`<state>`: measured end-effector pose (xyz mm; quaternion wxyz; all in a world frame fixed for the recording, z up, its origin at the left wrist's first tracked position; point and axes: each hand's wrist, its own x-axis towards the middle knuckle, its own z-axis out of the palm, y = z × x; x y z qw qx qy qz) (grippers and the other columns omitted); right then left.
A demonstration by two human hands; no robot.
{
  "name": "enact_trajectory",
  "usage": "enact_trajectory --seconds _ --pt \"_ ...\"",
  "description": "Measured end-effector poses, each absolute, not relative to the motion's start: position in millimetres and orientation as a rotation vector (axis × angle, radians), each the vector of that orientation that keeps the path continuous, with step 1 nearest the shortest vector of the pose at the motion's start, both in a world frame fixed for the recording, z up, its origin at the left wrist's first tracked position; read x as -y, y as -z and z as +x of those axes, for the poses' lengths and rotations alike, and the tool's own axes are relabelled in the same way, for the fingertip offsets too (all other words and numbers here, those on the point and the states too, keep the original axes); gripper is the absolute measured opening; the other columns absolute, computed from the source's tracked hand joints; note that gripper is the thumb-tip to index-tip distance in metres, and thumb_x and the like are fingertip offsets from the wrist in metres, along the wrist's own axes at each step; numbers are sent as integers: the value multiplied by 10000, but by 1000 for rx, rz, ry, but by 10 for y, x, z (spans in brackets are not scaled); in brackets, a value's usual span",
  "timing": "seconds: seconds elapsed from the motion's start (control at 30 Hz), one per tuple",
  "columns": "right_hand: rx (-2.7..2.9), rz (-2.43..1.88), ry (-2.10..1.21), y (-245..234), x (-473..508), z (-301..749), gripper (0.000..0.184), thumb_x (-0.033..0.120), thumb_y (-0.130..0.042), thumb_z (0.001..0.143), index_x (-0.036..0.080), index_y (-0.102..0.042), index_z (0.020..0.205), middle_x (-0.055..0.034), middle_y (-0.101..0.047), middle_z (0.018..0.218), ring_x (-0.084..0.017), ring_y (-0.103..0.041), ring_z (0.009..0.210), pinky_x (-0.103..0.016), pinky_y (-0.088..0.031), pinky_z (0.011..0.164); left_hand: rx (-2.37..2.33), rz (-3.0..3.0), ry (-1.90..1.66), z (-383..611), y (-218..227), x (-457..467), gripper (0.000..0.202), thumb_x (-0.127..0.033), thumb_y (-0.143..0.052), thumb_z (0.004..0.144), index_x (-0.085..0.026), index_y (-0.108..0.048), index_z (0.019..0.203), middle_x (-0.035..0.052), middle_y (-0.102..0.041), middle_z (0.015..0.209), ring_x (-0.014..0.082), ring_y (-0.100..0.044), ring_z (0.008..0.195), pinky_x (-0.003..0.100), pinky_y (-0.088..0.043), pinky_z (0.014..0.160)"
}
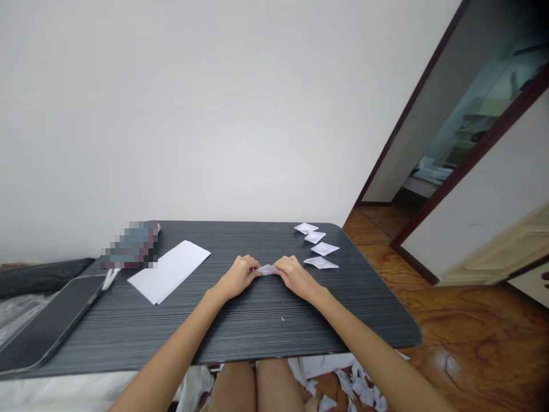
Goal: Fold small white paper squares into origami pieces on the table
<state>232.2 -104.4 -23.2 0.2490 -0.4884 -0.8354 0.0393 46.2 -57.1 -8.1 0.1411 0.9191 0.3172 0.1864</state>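
Note:
Between my two hands, over the middle of the dark table, is a small folded white paper boat (267, 269). My left hand (241, 276) pinches its left tip, and my right hand (294, 274) pinches the right tip. Just right of my right hand lies a folded paper boat (321, 262), nearest in a column of several alike; behind it are another boat (325, 249), then one more (315, 237) and the farthest (306, 228). A stack of white paper sheets (169, 271) lies to the left of my left hand.
The dark striped table (240, 337) stands against a white wall. A pixelated object (131, 246) is at its back left, beside a dark flat panel (51, 320). A tiny white scrap (282, 319) lies near me. Paper scraps (364, 389) litter the floor at right.

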Motion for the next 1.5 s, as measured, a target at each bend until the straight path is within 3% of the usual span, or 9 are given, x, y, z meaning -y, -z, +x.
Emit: enact_trajectory --seconds 0.23,0.43,0.63,0.73,0.9,1.1,1.4,1.5 --pt "2033 -1466 -488 257 893 2363 236 162 -488 762 179 -558 987 -22 -604 772 -140 -538 713 -250 -376 671 -1094 2472 -540 497 139 502 208 -248 -422 777 -156 -606 750 23 -619 681 134 -531 605 231 -361 569" --pt "2091 -1601 -587 194 762 2337 247 115 -528 698 190 -590 926 -24 -591 770 -152 -536 725 -260 -380 693 -1317 2594 -515 477 232 426 101 -193 -464 726 -160 -560 734 19 -565 604 160 -506 631 271 -372 619" --pt "2124 -1638 -269 222 886 2255 299 87 -509 709 183 -486 990 -57 -513 893 -176 -469 861 -295 -368 744 -1229 2820 -549 435 225 483 167 -111 -401 756 -166 -508 872 59 -530 831 193 -466 805 305 -354 661" --pt "2223 -1641 -9 220 956 2179 201 69 -447 743 181 -517 895 -63 -503 887 -191 -448 860 -313 -366 726 -890 3032 -425 472 161 536 271 -47 -326 783 -181 -493 951 64 -496 923 181 -440 850 308 -347 697" --pt "2336 -1563 65 282 1088 2047 247 42 -337 786 121 -542 900 -93 -550 894 -183 -478 854 -307 -393 767 -641 3139 -340 552 178 660 248 -99 -318 823 -137 -488 1001 81 -487 969 171 -437 844 293 -357 742" --pt "2261 -1621 68 380 1317 2078 415 6 -313 739 44 -483 1117 -148 -497 1170 -195 -405 1123 -341 -291 964 -1109 3201 -306 580 253 914 207 -53 -360 757 -52 -567 769 132 -505 768 229 -443 783 343 -364 703" --pt "2137 -1827 3 253 1419 2260 422 59 -345 742 119 -504 1129 -101 -526 1159 -185 -439 1110 -382 -164 1010 -1206 3053 -350 413 172 920 216 -93 -361 771 -85 -576 761 117 -516 804 216 -465 777 334 -365 675" --pt "2100 -1819 -29 253 1399 2344 383 79 -357 755 136 -540 1086 -81 -553 1127 -191 -449 1091 -344 -243 968 -1217 2978 -386 452 151 851 233 -170 -374 798 -102 -584 726 112 -519 792 221 -474 784 340 -357 682"
